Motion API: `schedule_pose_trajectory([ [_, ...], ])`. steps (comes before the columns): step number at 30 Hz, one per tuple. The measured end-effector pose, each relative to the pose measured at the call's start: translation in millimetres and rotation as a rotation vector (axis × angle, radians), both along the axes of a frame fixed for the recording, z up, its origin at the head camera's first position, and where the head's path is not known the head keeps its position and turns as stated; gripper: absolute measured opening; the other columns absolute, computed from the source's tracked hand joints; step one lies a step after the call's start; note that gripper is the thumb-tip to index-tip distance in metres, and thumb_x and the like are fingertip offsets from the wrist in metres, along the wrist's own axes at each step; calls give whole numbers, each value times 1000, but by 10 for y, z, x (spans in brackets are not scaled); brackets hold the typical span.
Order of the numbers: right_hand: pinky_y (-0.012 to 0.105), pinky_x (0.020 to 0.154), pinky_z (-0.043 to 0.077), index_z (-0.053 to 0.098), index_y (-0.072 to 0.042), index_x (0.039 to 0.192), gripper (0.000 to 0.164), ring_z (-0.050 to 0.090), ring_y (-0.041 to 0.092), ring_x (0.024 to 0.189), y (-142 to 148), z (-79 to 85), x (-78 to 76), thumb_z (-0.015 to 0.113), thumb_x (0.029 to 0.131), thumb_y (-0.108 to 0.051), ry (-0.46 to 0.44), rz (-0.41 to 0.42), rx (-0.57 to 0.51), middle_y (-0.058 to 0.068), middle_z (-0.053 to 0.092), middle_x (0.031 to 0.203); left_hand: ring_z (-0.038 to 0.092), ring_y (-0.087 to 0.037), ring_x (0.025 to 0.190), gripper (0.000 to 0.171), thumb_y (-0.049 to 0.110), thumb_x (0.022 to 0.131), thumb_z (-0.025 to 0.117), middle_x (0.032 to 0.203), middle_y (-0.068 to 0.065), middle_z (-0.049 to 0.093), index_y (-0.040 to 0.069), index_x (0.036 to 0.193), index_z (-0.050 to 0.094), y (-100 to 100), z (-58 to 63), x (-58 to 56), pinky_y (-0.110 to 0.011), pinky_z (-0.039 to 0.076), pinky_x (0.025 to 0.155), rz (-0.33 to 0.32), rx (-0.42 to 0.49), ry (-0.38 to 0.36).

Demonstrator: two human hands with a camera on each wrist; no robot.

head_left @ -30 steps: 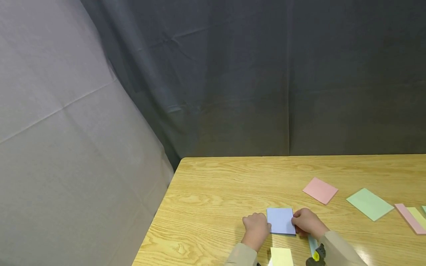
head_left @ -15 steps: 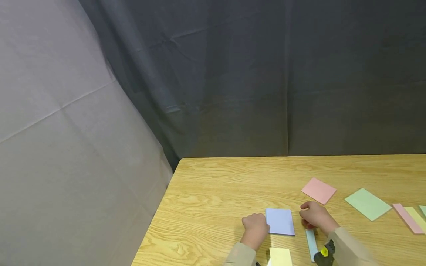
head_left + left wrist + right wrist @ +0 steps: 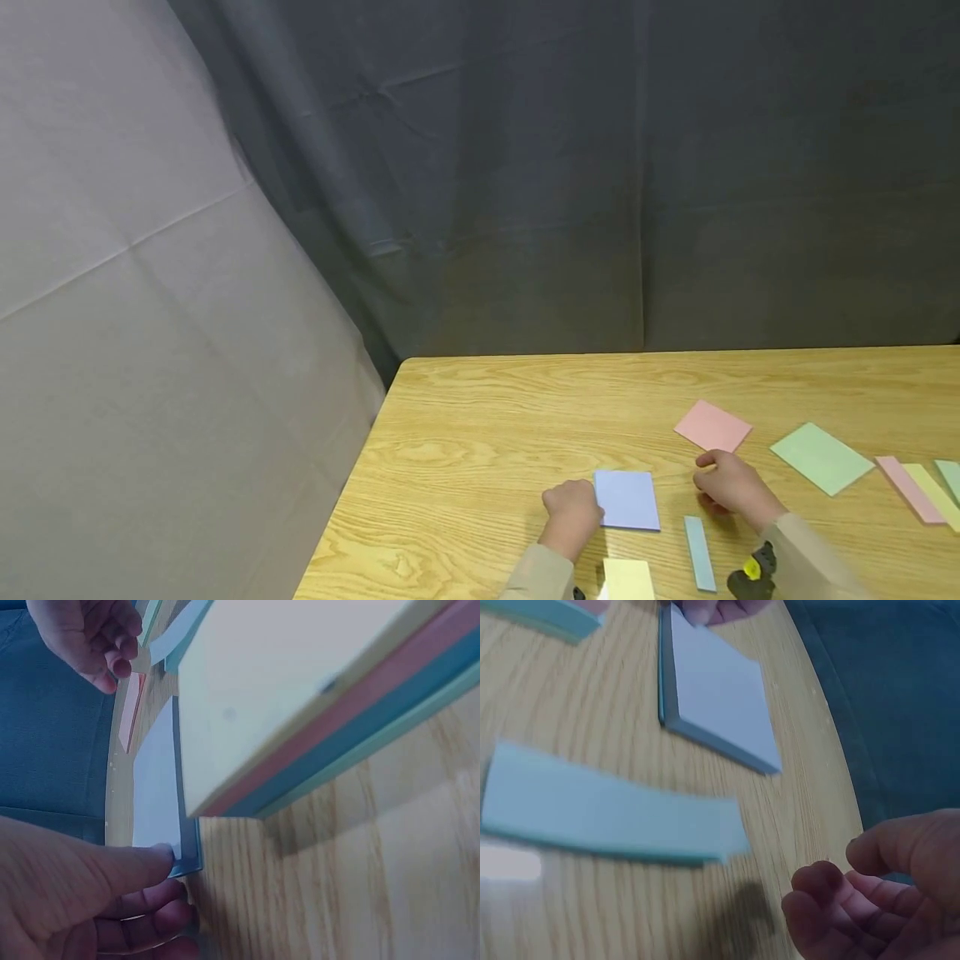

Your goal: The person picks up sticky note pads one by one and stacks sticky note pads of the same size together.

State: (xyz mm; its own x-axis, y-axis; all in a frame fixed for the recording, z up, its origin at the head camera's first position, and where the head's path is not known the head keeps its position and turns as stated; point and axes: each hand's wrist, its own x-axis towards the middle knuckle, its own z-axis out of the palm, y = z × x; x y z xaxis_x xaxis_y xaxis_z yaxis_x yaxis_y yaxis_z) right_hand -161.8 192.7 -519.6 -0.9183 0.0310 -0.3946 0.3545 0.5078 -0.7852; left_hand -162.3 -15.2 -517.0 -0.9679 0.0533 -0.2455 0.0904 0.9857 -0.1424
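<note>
Okay, so edges first: a wide stretch of wood grain runs from the left hand (image 3: pixel 572 514) to the left side of the table (image 3: pixel 450 533), and the far edge sits well past the lavender pad (image 3: pixel 627 500). Things are tighter on the near side, where the yellow-topped stack (image 3: pixel 628 579) is close to that pad. The light blue strip (image 3: pixel 699 554) lies just to the right, and the pink pad (image 3: pixel 713 425) and green pad (image 3: pixel 822 458) are farther back.

Grip-wise, the left hand pinches the lavender pad by its left side, thumb on top near the corner, other fingers curled by the edge. The pad is flat on the wood. The right hand (image 3: pixel 737 487) holds nothing: fingers loosely bent, a visible gap between thumb and fingertips.

Compared with a second ago, the right hand has let go of the pad's right edge and shifted right, so the blue strip is now fully uncovered. Left hand's basically where it was.
</note>
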Motion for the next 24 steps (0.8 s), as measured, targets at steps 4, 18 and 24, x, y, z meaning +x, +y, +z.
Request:
schedule_pose_trajectory([
  [4, 32, 53, 45, 38, 19, 109, 37, 50, 18, 58, 146, -15, 10, 45, 81, -4, 23, 4, 38, 9, 52, 69, 48, -11, 52, 32, 43, 77, 65, 56, 2, 51, 12, 68, 63, -6, 6, 6, -28, 41, 59, -1, 13, -4],
  [18, 35, 57, 44, 46, 17, 104, 36, 56, 22, 69, 596, -41, 104, 48, 84, -13, 184, 59, 191, 19, 59, 83, 32, -9, 43, 39, 49, 78, 63, 47, 6, 38, 13, 63, 61, 0, 7, 36, -23, 35, 51, 4, -1, -32],
  [24, 42, 62, 44, 49, 16, 100, 34, 57, 34, 76, 831, -110, 144, 49, 83, -14, 237, 41, 250, 24, 59, 85, 33, -10, 43, 39, 48, 78, 63, 47, 5, 37, 13, 61, 61, 2, -4, 44, -24, 36, 52, 15, 25, -49],
])
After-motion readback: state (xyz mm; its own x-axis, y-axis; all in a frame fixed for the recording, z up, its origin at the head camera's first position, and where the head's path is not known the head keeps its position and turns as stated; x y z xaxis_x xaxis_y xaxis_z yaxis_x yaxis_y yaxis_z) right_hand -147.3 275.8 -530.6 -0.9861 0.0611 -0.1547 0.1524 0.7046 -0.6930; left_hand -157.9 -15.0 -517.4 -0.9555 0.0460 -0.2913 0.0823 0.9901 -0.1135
